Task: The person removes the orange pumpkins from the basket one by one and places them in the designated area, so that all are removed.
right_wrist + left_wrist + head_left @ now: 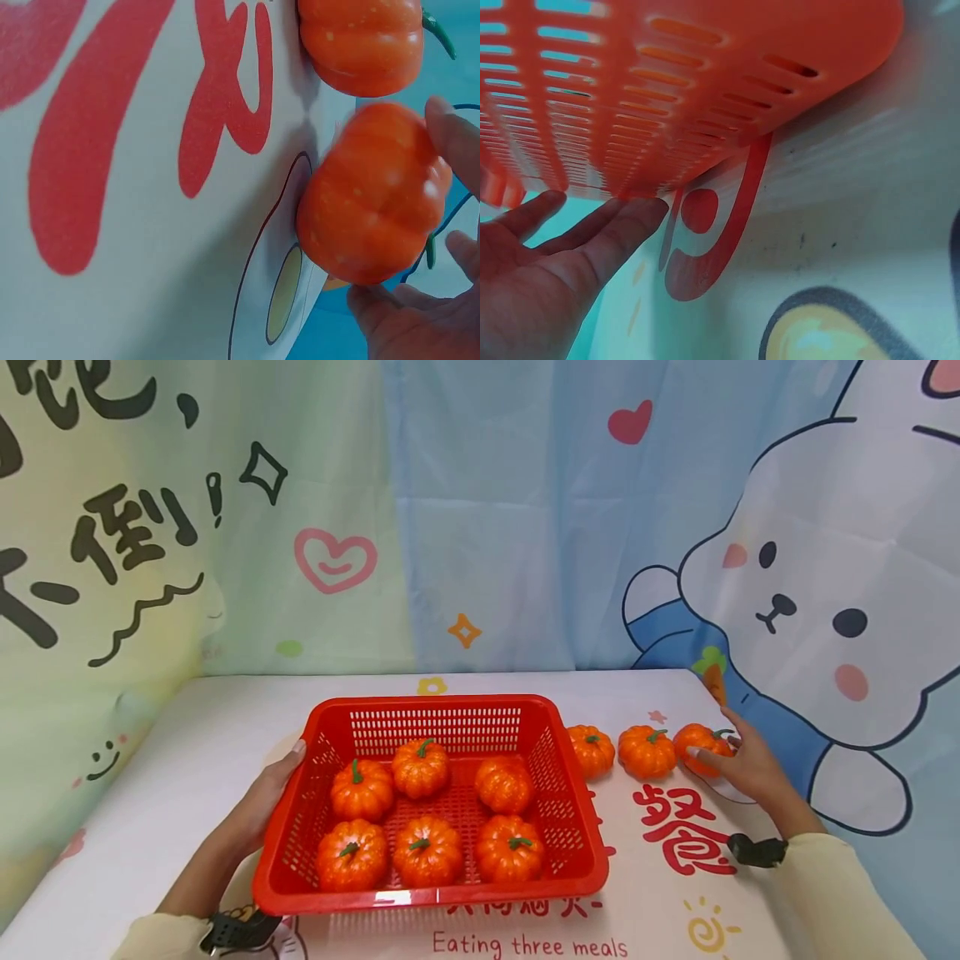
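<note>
A red plastic basket (pixel 431 897) with slotted walls holds several small orange pumpkins (pixel 427 852) with green stems. At its left side is my left hand (pixel 266 793); in the left wrist view its fingers (pixel 634 221) are nearly straight against the slotted outer wall. The thumb does not show in that view. My right hand (pixel 750 760) grips an orange pumpkin (pixel 699 745) at the right end of a short row. In the right wrist view this pumpkin (pixel 375 195) sits between the thumb and the fingers, its stem toward the palm.
Two more pumpkins stand in the row, one in the middle (pixel 647 752) and one beside the basket's right wall (pixel 591 752). A printed white cloth (pixel 660 893) covers the table. Behind it hangs a patterned curtain (pixel 480 527).
</note>
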